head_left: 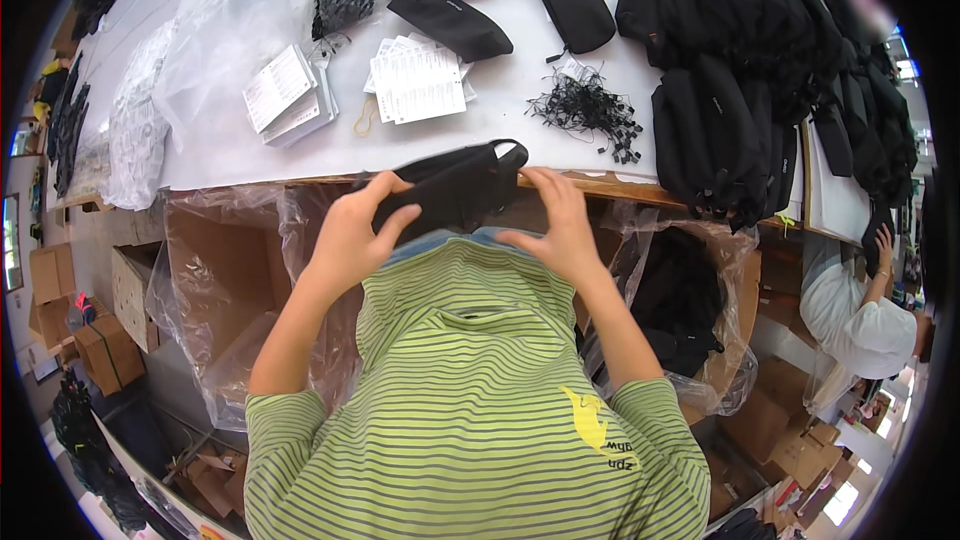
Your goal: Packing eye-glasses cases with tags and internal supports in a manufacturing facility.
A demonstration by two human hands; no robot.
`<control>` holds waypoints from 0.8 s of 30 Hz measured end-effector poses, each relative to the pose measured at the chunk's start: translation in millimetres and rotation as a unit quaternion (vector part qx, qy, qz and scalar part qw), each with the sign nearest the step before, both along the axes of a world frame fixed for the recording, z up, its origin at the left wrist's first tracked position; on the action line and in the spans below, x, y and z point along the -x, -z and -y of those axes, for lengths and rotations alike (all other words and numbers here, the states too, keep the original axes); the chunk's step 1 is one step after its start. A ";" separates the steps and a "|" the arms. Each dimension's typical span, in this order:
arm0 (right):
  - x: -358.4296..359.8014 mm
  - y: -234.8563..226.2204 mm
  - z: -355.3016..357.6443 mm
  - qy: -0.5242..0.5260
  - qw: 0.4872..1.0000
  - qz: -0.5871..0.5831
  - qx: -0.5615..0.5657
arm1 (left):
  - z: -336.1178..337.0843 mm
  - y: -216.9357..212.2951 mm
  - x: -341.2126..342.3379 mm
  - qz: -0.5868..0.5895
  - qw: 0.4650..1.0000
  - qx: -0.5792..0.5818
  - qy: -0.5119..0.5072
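1. We hold one black pouch (455, 188) just above the near edge of the white tabletop (500, 110); left hand (350, 235) and right hand (560, 225) each close a grip on it.
2. Beyond it, loose black tag strings (590, 110) and white hang tags (415, 80) lie unused.
3. Judging by the heap of black pouches (740, 90) right of it, much handling seems left.

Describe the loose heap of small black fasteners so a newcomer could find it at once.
Start at the white table, then find the big stack of black pouches at its right. The heap of black fasteners lies left of that stack: thin tangled strands, not fabric.
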State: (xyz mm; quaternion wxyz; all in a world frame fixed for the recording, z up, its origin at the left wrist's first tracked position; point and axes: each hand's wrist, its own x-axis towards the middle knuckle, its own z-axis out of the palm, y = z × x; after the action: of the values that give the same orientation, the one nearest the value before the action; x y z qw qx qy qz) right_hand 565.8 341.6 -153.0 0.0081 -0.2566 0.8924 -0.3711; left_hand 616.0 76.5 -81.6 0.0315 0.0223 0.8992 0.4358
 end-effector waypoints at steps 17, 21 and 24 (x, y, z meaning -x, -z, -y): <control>0.4 9.5 7.5 0.074 0.915 0.264 0.297 | 0.2 13.2 -2.8 0.218 0.947 -0.109 0.210; 12.0 4.8 -51.4 0.054 0.759 0.465 0.452 | 38.6 32.2 5.9 0.231 0.957 -0.092 0.151; 2.9 -18.9 -54.3 0.015 0.620 0.495 0.609 | 45.6 23.5 5.1 0.279 0.943 -0.092 0.158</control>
State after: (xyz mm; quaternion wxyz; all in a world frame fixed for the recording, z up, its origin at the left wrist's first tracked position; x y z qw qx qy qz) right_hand 562.9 395.9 -134.0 0.2846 0.0333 0.3274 -0.9004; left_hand 610.8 31.0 -105.1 0.3477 0.0445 0.7954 0.4944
